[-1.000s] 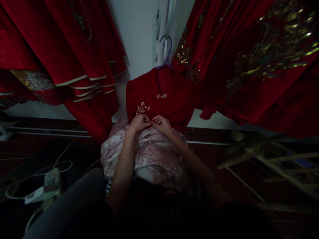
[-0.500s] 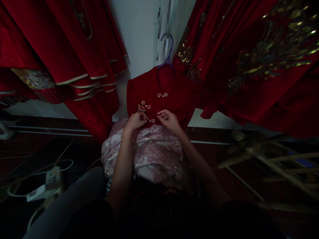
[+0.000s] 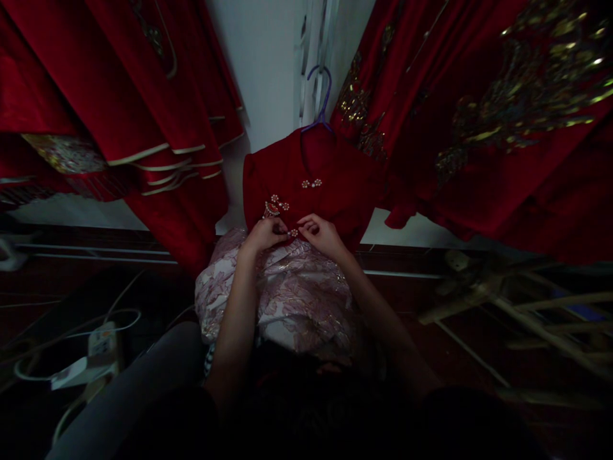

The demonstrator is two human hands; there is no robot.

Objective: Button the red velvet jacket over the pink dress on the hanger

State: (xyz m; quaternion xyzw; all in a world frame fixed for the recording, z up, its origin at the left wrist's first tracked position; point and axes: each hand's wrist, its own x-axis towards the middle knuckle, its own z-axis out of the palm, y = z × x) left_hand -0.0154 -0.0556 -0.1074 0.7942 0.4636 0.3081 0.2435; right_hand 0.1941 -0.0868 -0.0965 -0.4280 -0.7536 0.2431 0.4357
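Observation:
A small red velvet garment point(image 3: 330, 191) hangs on a purple hanger point(image 3: 320, 102) in front of me, above a pale pink floral fabric point(image 3: 292, 300). Pearl clasps run down its front: one near the collar point(image 3: 311, 184), one with a red ornament point(image 3: 274, 207) at the left. My left hand point(image 3: 263, 234) and my right hand point(image 3: 322, 234) meet at a lower pearl clasp point(image 3: 292, 233). Both hands pinch at it, fingers curled, thumbs and forefingers pressed on the beads and the cloth edge.
Long red robes with cream trim point(image 3: 143, 128) hang at the left; red robes with gold embroidery point(image 3: 502, 115) hang at the right. A white power strip with cables point(image 3: 98, 348) lies on the dark floor at lower left. A wooden rack point(image 3: 517, 306) stands at the right.
My hands drew slightly apart half a second ago, showing the lower clasp, and have now closed in on it again. The garment has barely shifted.

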